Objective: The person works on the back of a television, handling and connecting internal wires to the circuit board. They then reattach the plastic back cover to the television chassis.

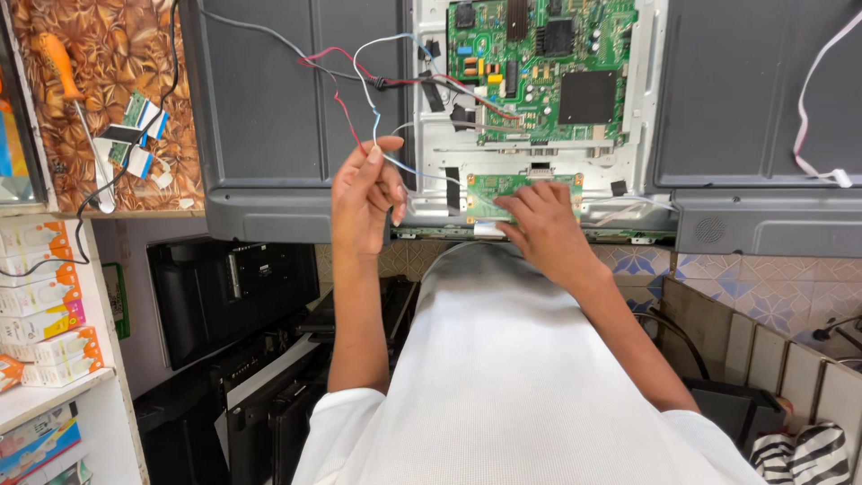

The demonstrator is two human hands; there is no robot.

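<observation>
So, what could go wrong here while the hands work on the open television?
1. The left hand lifts the thin wires; a hard pull might loosen them at the large green board.
2. The right hand presses its fingers on the small green board; touching bare parts could damage it.

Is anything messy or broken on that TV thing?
Nothing looks broken. The television lies with its back open, green circuit boards bare. Loose wires trail across it; the left hand lifts one and the right hand rests on the small lower board. A white ribbon cable dangles loose at right.
</observation>
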